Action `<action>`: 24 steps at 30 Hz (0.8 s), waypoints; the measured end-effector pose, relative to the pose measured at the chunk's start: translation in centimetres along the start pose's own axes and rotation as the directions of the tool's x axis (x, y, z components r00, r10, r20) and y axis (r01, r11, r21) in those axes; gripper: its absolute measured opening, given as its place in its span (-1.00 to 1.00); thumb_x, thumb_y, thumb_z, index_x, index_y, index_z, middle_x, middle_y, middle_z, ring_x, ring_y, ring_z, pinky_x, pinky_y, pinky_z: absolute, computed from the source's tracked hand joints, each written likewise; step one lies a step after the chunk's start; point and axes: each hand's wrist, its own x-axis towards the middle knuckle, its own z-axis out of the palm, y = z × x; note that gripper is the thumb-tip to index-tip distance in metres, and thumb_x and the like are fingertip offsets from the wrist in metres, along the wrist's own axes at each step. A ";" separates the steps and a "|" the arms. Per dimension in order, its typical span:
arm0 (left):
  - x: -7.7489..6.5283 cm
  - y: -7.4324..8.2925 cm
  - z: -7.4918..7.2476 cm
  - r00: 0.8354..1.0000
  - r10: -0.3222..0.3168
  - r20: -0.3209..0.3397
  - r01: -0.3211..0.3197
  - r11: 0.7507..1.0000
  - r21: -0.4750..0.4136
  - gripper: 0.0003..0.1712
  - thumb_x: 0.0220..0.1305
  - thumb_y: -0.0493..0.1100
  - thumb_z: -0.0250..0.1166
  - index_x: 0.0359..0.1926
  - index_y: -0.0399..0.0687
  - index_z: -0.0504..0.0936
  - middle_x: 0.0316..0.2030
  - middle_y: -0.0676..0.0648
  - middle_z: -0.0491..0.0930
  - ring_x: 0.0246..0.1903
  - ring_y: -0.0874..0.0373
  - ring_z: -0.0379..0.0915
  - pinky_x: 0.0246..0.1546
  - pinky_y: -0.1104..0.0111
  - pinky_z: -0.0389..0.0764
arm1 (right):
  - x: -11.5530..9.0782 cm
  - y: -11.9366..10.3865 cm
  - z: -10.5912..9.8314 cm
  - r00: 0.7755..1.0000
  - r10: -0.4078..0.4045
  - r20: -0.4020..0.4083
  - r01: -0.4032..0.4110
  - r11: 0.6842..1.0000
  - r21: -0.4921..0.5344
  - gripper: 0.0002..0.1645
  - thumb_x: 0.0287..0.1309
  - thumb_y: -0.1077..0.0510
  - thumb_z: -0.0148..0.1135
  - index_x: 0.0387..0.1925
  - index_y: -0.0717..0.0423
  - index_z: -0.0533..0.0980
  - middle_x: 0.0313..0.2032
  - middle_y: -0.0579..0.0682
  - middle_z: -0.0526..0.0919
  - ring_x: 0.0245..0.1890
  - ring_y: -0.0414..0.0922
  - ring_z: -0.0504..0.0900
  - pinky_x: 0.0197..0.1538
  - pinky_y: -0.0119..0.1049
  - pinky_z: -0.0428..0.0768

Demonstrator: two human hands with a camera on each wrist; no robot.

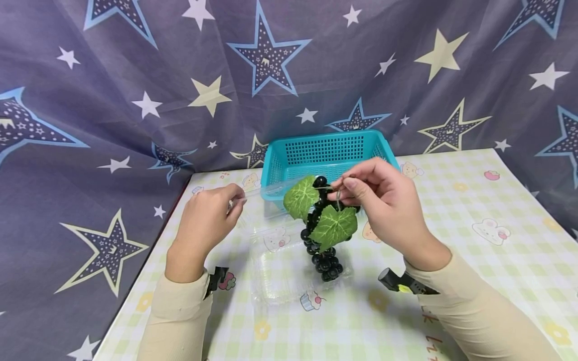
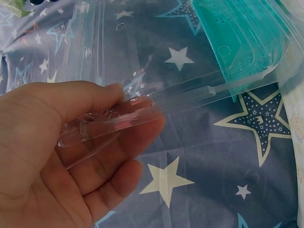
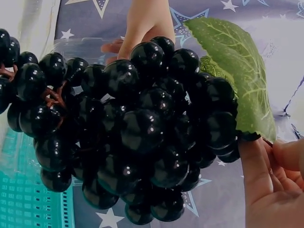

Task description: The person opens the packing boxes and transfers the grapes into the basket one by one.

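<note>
With the left grip pinching the lid of the clear container and the right grip pinching the stem of the black grapes over that container, I judged that steadying the lid would best avoid snagging the leaves.

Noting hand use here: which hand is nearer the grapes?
Right: the right hand holds the grapes at their top. The left hand is farther left, gripping the clear box.
</note>
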 end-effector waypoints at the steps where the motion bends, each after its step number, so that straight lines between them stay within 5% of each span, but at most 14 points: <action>1: 0.0 0.0 0.0 1.000 -0.001 0.000 0.001 1.000 0.001 -0.95 0.22 -0.10 0.21 -0.34 0.15 0.61 -0.57 0.17 0.56 -0.67 0.20 0.35 -0.59 0.21 0.41 | 0.0 0.0 -0.1 1.000 -0.004 -0.002 0.004 1.000 0.002 -0.88 0.29 0.40 0.02 -0.18 0.42 0.43 -0.26 0.30 0.65 -0.30 0.08 0.72 -0.24 -0.18 0.66; 24: -0.1 0.0 0.0 1.000 -0.008 0.002 0.008 1.000 0.005 -0.96 0.23 -0.09 0.22 -0.33 0.17 0.61 -0.56 0.17 0.57 -0.66 0.20 0.36 -0.58 0.21 0.42 | 0.4 -0.7 -1.2 0.986 -0.110 -0.127 0.124 0.987 0.100 -0.87 0.24 0.48 0.02 -0.21 0.56 0.40 -0.27 0.44 0.61 -0.30 0.10 0.72 -0.25 -0.19 0.66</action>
